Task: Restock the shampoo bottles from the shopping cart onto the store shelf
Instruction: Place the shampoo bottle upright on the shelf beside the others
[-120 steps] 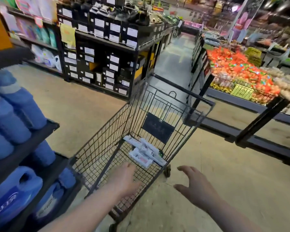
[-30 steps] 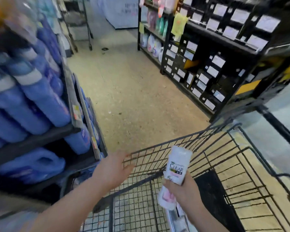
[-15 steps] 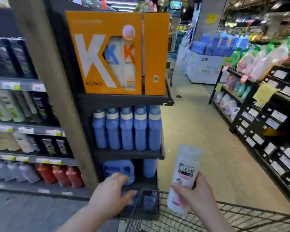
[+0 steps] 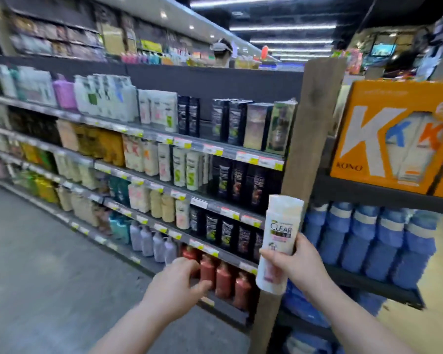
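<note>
The step in hand looks like the carry-over to the shelf. One shampoo bottle (image 4: 279, 241) is held up right of centre, low in the frame, in front of the wooden post (image 4: 308, 149) that ends the store shelf (image 4: 215, 150). The right hand (image 4: 296, 264) is wrapped round the bottle's lower half, thumb on the left edge and fingers hidden behind, so that grip is full and holding the bottle. The left hand (image 4: 174, 284) hangs at lower centre with fingers loosely curled and nothing in it, in front of the red bottles (image 4: 223, 277) on the bottom row.

To get this done well, a matching white row should be found first. That's hard from here: the shelves are smeared with blur, so the right slot is probably among the pale bottles mid-frame, but it can't be confirmed. The bottle is best kept upright, label facing out, and slid in from the front. The free hand can be used to nudge neighbours aside so nothing gets toppled. The post should be cleared on the way across.

The bottle itself is white and flattened, broad flat end up, with "CLEAR" printed in dark letters mid-label and a pink tint lower down. The top is tipped a little to the right. It's smooth plastic by the look of it, so a firm hold is advised.
</note>
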`<state>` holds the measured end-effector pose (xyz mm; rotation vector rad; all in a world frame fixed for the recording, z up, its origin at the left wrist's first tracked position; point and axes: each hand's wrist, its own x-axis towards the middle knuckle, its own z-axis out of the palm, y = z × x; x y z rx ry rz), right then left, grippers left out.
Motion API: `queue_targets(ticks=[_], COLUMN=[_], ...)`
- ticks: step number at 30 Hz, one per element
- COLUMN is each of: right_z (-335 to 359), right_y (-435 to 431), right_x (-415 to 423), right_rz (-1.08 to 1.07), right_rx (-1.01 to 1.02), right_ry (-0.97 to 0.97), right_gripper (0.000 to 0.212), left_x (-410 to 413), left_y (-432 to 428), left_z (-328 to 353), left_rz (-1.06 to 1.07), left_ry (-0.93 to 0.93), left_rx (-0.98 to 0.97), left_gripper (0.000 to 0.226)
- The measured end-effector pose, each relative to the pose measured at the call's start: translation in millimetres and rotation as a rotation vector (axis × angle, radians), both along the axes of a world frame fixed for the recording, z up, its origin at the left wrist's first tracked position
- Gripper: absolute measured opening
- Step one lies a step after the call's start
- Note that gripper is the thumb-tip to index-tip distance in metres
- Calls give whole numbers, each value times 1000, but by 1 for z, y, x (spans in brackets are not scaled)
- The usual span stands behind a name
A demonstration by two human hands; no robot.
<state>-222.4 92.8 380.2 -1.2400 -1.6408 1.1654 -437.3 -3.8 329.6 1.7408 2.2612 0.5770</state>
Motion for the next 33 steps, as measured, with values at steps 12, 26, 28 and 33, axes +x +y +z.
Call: queue_targets(ticks=[12, 26, 28, 33], right_z=[30, 37, 42, 54], right_y=[-15, 111, 130, 165], right_x=[-264, -539, -572, -641], right_rz=[316, 461, 468, 493], right_rx=[79, 48, 54, 67], right_ry=[13, 63, 63, 78], right_gripper=[38, 39, 39, 36], left_x=[-222, -481, -513, -577], left_y=[-66, 33, 53, 97], left_z=[12, 26, 35, 44], left_rz=[332, 499, 513, 530], left_ry=[46, 55, 54, 7], left_rx=[9, -42, -29, -56], left_gripper=[90, 49, 48, 44])
